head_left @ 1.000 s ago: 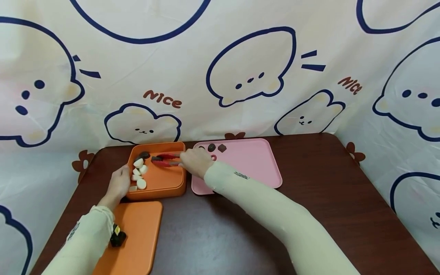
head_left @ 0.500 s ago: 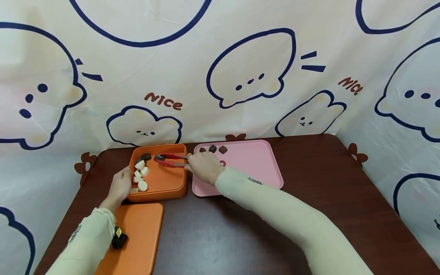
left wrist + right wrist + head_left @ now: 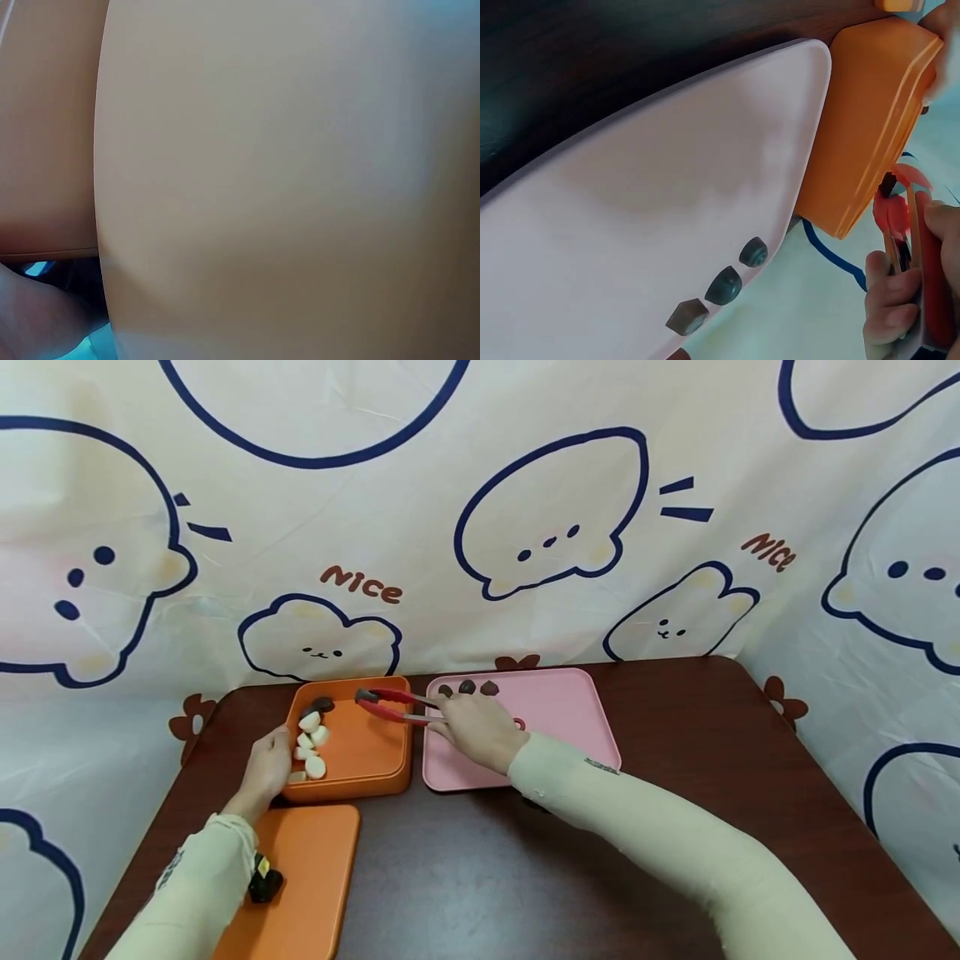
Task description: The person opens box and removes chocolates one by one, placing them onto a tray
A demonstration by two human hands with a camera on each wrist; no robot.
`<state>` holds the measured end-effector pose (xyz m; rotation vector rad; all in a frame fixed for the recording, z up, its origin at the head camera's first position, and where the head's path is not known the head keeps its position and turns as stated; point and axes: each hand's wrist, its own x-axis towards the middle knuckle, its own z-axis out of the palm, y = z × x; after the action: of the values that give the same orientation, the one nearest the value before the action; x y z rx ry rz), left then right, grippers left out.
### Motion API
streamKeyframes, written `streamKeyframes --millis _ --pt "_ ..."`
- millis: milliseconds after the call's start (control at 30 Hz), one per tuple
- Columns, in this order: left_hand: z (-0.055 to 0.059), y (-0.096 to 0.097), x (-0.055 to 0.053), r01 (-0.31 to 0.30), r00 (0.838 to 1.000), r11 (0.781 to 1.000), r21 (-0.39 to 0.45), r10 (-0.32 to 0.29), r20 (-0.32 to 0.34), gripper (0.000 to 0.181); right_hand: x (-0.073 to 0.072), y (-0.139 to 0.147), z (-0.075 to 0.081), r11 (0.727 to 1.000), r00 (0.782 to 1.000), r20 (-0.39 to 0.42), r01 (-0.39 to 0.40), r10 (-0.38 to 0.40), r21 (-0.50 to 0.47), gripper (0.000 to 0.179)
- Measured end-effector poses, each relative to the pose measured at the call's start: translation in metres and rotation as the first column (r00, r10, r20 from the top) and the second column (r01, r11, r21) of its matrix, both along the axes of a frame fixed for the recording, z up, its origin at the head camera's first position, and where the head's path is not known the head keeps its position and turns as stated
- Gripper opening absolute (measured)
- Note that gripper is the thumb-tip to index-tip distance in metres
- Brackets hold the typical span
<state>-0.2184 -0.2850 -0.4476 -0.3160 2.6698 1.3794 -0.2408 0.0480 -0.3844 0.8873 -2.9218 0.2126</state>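
My right hand point(image 3: 480, 727) holds red-and-metal tongs point(image 3: 397, 695) over the right side of an orange box point(image 3: 348, 787). A dark, chocolate-like piece point(image 3: 366, 696) is pinched at the tongs' tips, above the box floor. With my left hand point(image 3: 266, 770) I grip the box's left wall; its fingers are partly hidden. Several white pieces point(image 3: 315, 767) and some dark pieces point(image 3: 323, 704) lie along the box's left side. On the pink tray point(image 3: 555, 710), three dark pieces point(image 3: 724, 286) sit in a row by the far edge. In the left wrist view, a blurred orange surface point(image 3: 262, 150) fills most of the frame.
An orange lid-like panel point(image 3: 322, 860) lies in front of the box, under my left forearm. The brown table point(image 3: 675, 827) reaches right of the tray. Behind it hangs a cream cloth point(image 3: 420, 527) with cartoon drawings.
The right hand and tongs have moved right, carrying the dark piece from near the box's middle toward its right wall. My left hand keeps its grip on the box.
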Motion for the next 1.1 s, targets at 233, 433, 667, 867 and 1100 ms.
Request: streamKeyframes --millis 233,433,667,867,1100 --pt "0.0 0.001 0.0 0.011 0.999 1.0 0.027 -0.012 0.049 0.069 0.008 0.023 0.0 0.998 0.999 0.005 0.044 -0.044 -0.045 0.044" --pt "-0.001 0.001 -0.004 -0.012 1.0 1.0 -0.008 0.012 -0.004 0.049 0.014 0.046 0.001 0.993 0.998 -0.003 0.066 -0.067 -0.097 0.04" --pt "-0.004 0.004 -0.004 -0.006 1.0 1.0 0.016 0.006 0.001 0.061 0.021 0.077 0.002 0.99 0.994 0.01 0.105 -0.105 -0.095 0.04" --pt "-0.003 0.005 -0.004 -0.019 1.0 1.0 -0.002 0.019 -0.01 0.053 0.025 0.103 0.001 0.985 0.992 -0.002 0.124 -0.125 -0.124 0.032" --pt "-0.003 0.002 -0.001 -0.025 1.0 1.0 0.014 0.025 0.014 0.064 0.028 0.128 -0.012 0.97 0.983 0.011 0.18 -0.181 -0.161 0.031"
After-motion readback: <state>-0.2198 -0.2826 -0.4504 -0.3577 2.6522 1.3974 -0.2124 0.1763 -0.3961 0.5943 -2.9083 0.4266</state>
